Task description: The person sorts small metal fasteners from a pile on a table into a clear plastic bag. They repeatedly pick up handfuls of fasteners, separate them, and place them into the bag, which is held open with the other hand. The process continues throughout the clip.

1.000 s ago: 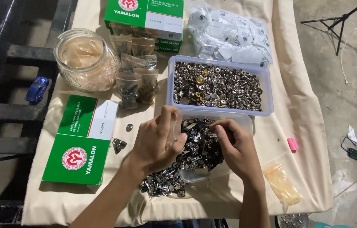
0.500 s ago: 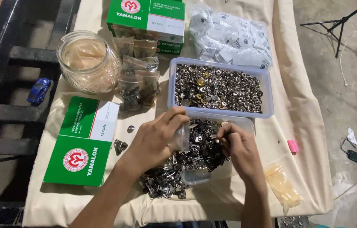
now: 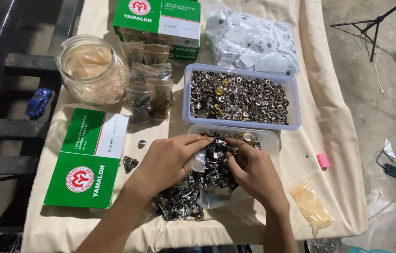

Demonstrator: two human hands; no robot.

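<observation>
Since half a second ago, the left hand has slid in from nine o'clock and the right hand has shifted towards the middle, so the two now nearly meet over the heap of small dark metal zipper sliders.

That heap fills the clear shallow plastic tray at the centre of the cloth-covered bench and spills over its edge towards seven o'clock.

The left fingers are curled shut on a small clear plastic bag, pinching its mouth. The right fingers are bent down into the sliders; whether they grip any I cannot tell, since the palm hides the tips.

The risk, as I judge it: the heap already overflows at seven o'clock, so more digging may push sliders onto the cloth or off the near bench edge. The thin bag could also slip from the pinch or tear on a sharp slider.

At twelve o'clock stands a clear rectangular tub of silvery and brass snap buttons; at nine o'clock lies a flat green and white cardboard box; at ten o'clock stands a round glass jar.
</observation>
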